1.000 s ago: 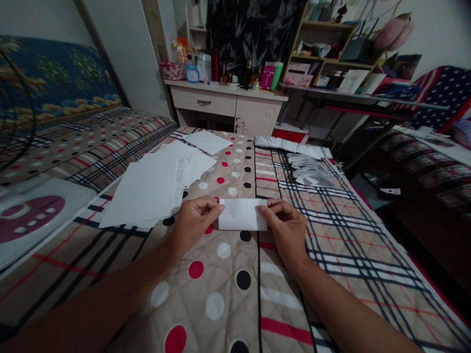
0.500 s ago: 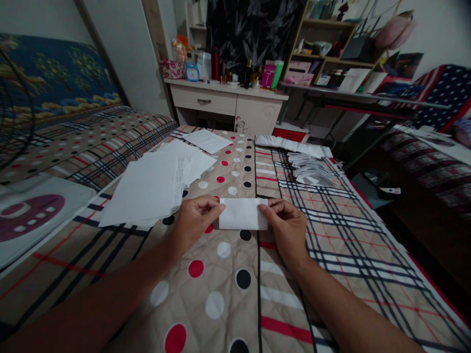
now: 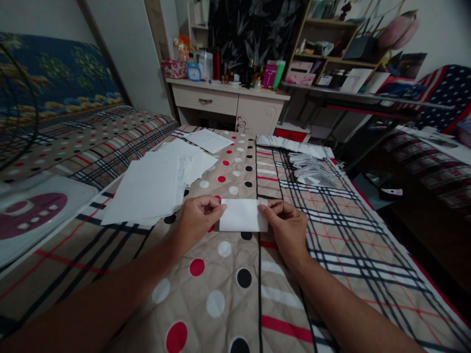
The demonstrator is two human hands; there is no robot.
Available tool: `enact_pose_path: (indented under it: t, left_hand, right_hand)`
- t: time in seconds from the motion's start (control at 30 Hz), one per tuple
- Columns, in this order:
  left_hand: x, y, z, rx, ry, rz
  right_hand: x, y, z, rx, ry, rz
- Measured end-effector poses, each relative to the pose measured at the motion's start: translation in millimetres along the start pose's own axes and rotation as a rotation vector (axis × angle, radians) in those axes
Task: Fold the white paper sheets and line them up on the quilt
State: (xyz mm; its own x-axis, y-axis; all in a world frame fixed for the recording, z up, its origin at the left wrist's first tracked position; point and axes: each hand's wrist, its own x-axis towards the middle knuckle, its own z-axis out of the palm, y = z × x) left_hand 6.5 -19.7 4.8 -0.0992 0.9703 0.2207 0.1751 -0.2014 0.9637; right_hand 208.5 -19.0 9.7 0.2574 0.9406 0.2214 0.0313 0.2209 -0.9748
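Note:
Between my two hands is a small folded sheet of white paper (image 3: pixel 243 215), wider than it is tall, just above or on the patterned bed cover (image 3: pixel 217 299). My left hand (image 3: pixel 202 215) pinches its left edge between thumb and curled fingers. At the right edge, my right hand (image 3: pixel 285 218) grips it the same way, thumb on top. To the left of my left hand lies a spread stack of white paper sheets (image 3: pixel 143 186), some with print along one side. Farther back is a separate white sheet (image 3: pixel 209 140).
Beyond my right hand lie a pile of folded papers (image 3: pixel 312 169) and a long white strip-like bundle (image 3: pixel 294 145). A white plastic bag with a purple print (image 3: pixel 37 215) is at the far left. A white dresser (image 3: pixel 206 98) stands behind the bed.
Both hands keep their pinch on the folded paper and have hardly moved. The whole view has shifted very slightly.

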Motion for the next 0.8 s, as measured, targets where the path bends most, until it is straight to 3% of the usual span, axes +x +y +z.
enact_pose_path:
  t: [0.3, 0.5, 0.8]
  left_hand:
    - [3, -5, 1.9, 0.096, 0.02, 0.0]
    - [6, 0, 3.8, 0.319, -0.035, 0.054]
    - [7, -3, 2.3, 0.806, -0.187, 0.334]
  right_hand:
    - [4, 4, 2, -0.167, -0.047, 0.051]
    - [11, 11, -1, -0.412, -0.149, 0.013]
    - [19, 12, -2, -0.853, -0.263, -0.086]
